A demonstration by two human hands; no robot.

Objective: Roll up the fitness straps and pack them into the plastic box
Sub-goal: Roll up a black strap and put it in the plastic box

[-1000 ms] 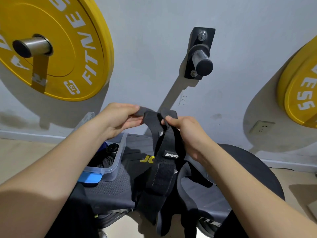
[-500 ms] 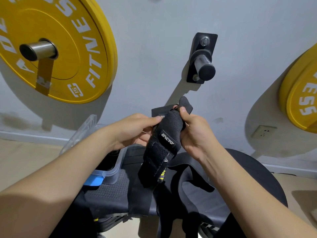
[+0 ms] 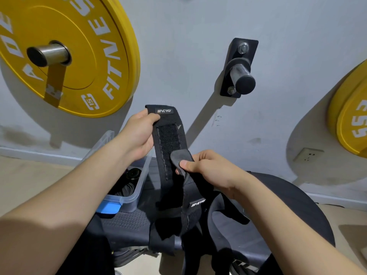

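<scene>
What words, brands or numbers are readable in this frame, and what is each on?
"FITNE", cut off by the frame: left yellow plate.
"15", in an emblem: same plate.
"IINCYO": upper tag on the strap by the left hand.
"IINCYO": lower tag, below the right hand.
"SS", partial: right yellow plate.
Other plate lettering: cut off, unreadable.

Formerly bunched strap [image 3: 167,135] now outstretched

The strap [image 3: 168,135] is matt black cloth with a fuzzy hook-and-loop patch. The box [image 3: 137,187] is clear, glossy plastic. The peg [image 3: 241,77] at upper middle is smooth dull metal.
</scene>
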